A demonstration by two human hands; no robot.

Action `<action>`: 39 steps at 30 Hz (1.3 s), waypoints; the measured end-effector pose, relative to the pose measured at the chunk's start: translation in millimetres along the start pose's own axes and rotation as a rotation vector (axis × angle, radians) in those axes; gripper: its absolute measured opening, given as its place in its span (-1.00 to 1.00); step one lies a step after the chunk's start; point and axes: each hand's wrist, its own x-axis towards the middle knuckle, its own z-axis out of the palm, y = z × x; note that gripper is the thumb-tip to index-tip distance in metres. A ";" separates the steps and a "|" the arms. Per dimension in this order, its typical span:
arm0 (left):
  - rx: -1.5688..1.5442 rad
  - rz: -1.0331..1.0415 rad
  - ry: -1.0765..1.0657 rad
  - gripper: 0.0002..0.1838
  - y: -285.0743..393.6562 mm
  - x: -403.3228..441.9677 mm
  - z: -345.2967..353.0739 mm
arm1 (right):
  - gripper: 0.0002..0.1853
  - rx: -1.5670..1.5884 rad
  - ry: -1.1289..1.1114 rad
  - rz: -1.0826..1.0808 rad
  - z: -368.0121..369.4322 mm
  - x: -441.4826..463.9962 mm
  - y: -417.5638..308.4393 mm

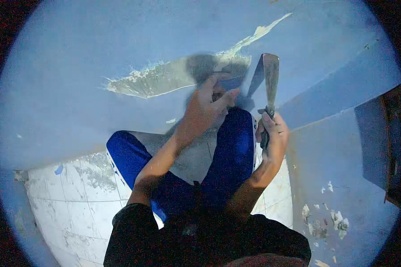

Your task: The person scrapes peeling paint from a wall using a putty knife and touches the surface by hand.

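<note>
My right hand (274,133) is wrapped round the dark handle of a putty knife (271,82), whose flared metal blade points up. The blade's shadow falls on the blue wall to its left. My left hand (211,100) is close to the wall, at the lower edge of a bare greyish-white patch (165,79). Its fingers are bent, with the thumb apart from them and a dark gap between; I make out nothing held there. Shadow covers the patch near this hand. Jagged paint edges border the patch, and a narrow pale strip (260,33) runs up to the right.
My bent knees in blue trousers (234,138) are close to the wall. White, stained floor tiles (102,213) lie around me. Peeling spots (338,222) mark the blue surface at lower right. A dark wooden edge (394,147) stands at far right.
</note>
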 end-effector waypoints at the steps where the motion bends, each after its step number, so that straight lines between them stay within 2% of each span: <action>1: 0.010 -0.022 0.003 -0.55 2.1 -3.5 0.1 | -0.80 -0.016 -0.003 0.003 3.0 1.3 0.2; 4: 0.013 0.007 0.064 -0.59 6.6 -4.5 -1.9 | -0.75 -0.058 -0.056 0.054 6.4 2.6 -1.9; 7: 0.069 0.215 0.176 -0.63 9.5 -4.2 0.5 | -0.76 -0.092 -0.219 0.174 6.4 0.6 0.2; 9: 0.113 0.123 0.179 -0.67 10.2 -5.3 -2.0 | -0.75 -0.121 -0.349 0.224 9.5 3.4 4.7; 10: 0.138 0.078 0.178 -0.68 11.2 -5.3 -3.8 | -0.63 -0.150 -0.362 0.182 10.9 4.5 10.8; 13: 0.056 -0.078 0.175 -0.68 15.7 -4.8 -4.6 | -0.63 -0.160 -0.361 0.200 13.7 10.3 18.7; 16: 0.112 0.020 0.152 -0.65 17.9 -5.7 -2.8 | -0.58 -0.109 -0.410 0.211 14.6 17.8 34.1; 19: 0.252 -0.011 0.115 -0.64 3.2 -4.7 -7.2 | -0.50 -0.049 -0.485 0.236 21.9 20.7 57.7; 20: 0.268 0.002 0.099 -0.55 -1.0 -7.7 -6.3 | -0.49 -0.033 -0.497 0.287 22.6 11.9 65.3; 23: 0.227 -0.078 -0.029 -0.42 -25.3 -12.3 -13.4 | -0.47 0.022 -0.526 0.370 17.6 -5.0 75.0; 26: 0.101 -0.195 -0.046 -0.31 -69.4 -21.5 -18.6 | -0.50 0.155 -0.536 0.427 8.7 -10.8 72.7; 29: -0.225 -0.550 0.076 -0.29 -108.4 -36.4 -23.6 | -0.50 0.083 -0.416 0.514 19.7 -10.2 56.7; 32: -0.276 -0.673 0.068 -0.35 -138.3 -45.5 -35.0 | -0.49 0.111 -0.447 0.456 26.5 -4.4 62.1; 35: -0.233 -0.556 -0.020 -0.46 -126.4 -43.4 -37.4 | -0.49 0.234 -0.492 0.470 31.0 -10.0 70.5; 36: -0.225 -0.529 -0.028 -0.51 -130.2 -41.2 -39.1 | -0.48 0.211 -0.422 0.443 36.1 -15.7 69.0; 39: -0.161 -0.444 -0.051 -0.63 -147.9 -49.5 -41.1 | -0.47 0.294 -0.405 0.482 37.7 -14.7 48.3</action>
